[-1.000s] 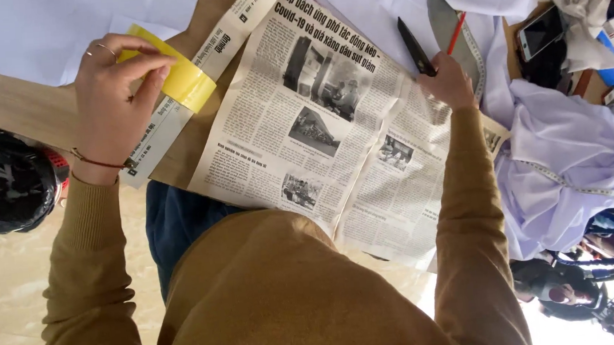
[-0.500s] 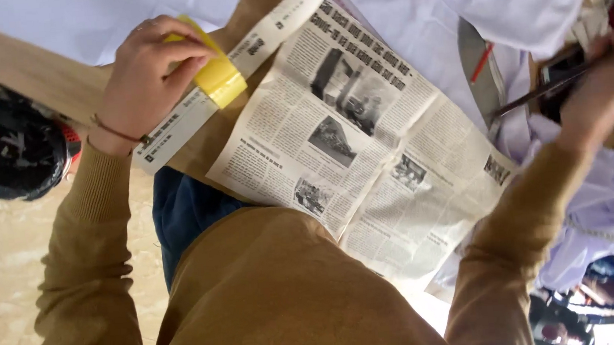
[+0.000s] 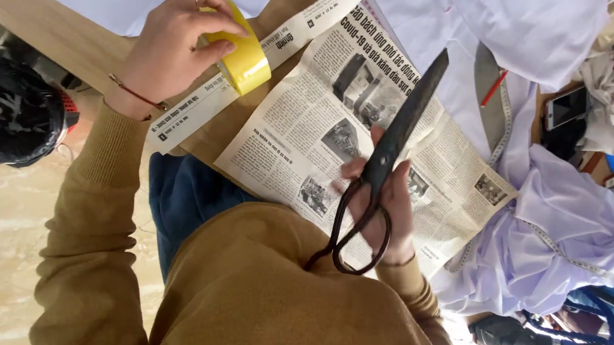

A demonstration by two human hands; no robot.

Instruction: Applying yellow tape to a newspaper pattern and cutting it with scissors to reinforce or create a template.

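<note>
Right hand [image 3: 386, 203] fingers closed on black scissors [image 3: 386, 159], left hand [image 3: 169, 48] gripping yellow tape roll [image 3: 243, 53]; raised blades could snag the newspaper [image 3: 363, 139] near the surface edge.

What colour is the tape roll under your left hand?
Yellow. The tape roll under the left hand shows best in the head view.

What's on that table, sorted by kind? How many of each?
Round yellow tape roll, under the left hand: 1
Large black metal scissors, in the right hand: 1
Printed newspaper pieces, the sheet and the strip: 2
Red pencil: 1
Phone: 1
Total: 6
</note>
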